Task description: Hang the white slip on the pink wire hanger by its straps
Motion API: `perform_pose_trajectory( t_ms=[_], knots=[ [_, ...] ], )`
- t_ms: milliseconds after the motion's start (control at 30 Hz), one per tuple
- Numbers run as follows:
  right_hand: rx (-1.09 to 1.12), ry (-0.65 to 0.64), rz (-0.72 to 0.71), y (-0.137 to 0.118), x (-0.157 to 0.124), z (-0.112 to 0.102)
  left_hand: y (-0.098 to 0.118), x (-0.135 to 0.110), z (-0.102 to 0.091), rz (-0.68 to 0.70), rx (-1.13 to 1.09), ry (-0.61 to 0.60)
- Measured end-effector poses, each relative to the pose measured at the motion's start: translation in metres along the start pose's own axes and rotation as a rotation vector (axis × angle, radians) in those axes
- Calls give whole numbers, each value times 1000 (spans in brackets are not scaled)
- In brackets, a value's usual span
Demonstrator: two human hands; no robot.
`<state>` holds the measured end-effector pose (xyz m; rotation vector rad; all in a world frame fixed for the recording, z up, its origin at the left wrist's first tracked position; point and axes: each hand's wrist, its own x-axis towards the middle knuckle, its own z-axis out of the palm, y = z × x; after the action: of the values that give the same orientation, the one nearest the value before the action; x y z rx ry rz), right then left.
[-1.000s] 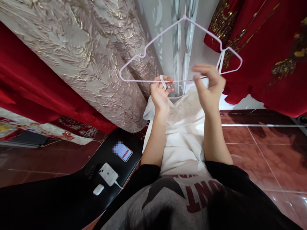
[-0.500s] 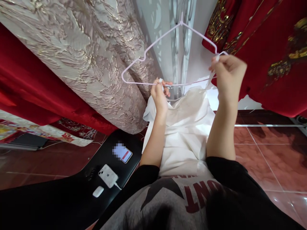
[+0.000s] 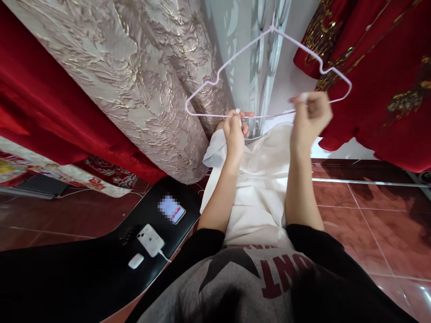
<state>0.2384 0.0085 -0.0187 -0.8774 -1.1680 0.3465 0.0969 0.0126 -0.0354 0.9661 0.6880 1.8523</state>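
A pale pink clothes hanger (image 3: pixel 242 45) hangs in front of me, its lower bar running level across. My left hand (image 3: pixel 235 134) is closed around the middle of that bar, with white bands showing on its fingers. A white garment (image 3: pixel 257 193) drapes below the hanger and over my lap; its upper edge lies just under my left hand. My right hand (image 3: pixel 311 116) is by the right end of the lower bar, fingers pinched together and slightly blurred. A white band shows at its fingertips. Whatever it pinches cannot be made out.
A black padded bench (image 3: pixel 111 269) at left bears a lit phone (image 3: pixel 179 215), a white phone (image 3: pixel 150 240) with a cable and a small white case (image 3: pixel 136 261). Embossed beige fabric (image 3: pixel 134 80) and red garments (image 3: pixel 377 89) hang on either side. A metal rail (image 3: pixel 363 182) crosses low at right.
My right hand has moved down and left, away from the hanger's right shoulder notch. The hanger and my left hand appear shifted slightly right in view. A strip of fabric below my right hand no longer shows.
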Motion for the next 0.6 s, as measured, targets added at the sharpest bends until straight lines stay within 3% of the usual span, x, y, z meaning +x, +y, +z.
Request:
perform_pose_trajectory(
  t_ms=[67, 167, 233, 333, 367, 467, 600],
  knots=[
    [-75, -125, -16, 5, -9, 16, 2, -3, 0, -17, 9, -33],
    [-172, -119, -19, 15, -11, 24, 9, -3, -12, -56, 21, -56],
    [-189, -46, -39, 20, -8, 20, 17, 1, -28, -25, 29, 49],
    [-165, 27, -56, 24, -3, 11, 36, 10, -58, 131, 89, 323],
    [-152, 35, -55, 23, -2, 10, 44, 13, -67, 173, 127, 362],
    [-116, 33, -36, 20, -5, 13, 68, 20, -84, 286, 386, 236],
    [-52, -2, -7, 16, -12, 21, 89, 35, -77, 326, 674, -1]
  ],
)
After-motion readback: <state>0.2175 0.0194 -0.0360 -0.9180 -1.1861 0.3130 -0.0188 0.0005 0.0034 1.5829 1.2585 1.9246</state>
